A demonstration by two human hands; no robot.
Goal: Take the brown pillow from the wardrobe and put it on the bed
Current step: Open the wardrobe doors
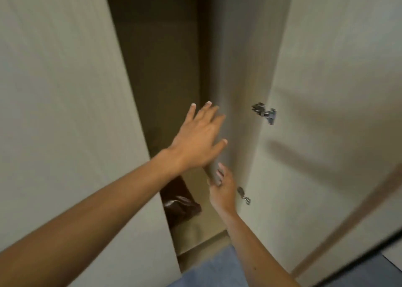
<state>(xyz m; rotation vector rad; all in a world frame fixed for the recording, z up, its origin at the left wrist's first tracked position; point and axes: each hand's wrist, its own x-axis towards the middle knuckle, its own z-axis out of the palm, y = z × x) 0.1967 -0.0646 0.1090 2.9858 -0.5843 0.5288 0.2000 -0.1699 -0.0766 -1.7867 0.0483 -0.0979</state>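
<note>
The brown pillow (181, 204) lies low inside the wardrobe, on its floor, shiny and dark. Its left part is hidden behind the left door (65, 112). My left hand (199, 138) is stretched into the opening above the pillow, fingers spread and holding nothing. My right hand (221, 188) is lower and to the right of the pillow, with its fingers curled around the free edge of the grey door panel (235, 69). The bed is not in view.
The wardrobe's dark interior (161, 69) shows through a narrow gap between the two doors. Two metal hinges (264, 112) sit on the right side. A pale panel (337, 90) fills the right. Blue fabric (213, 269) is at the bottom edge.
</note>
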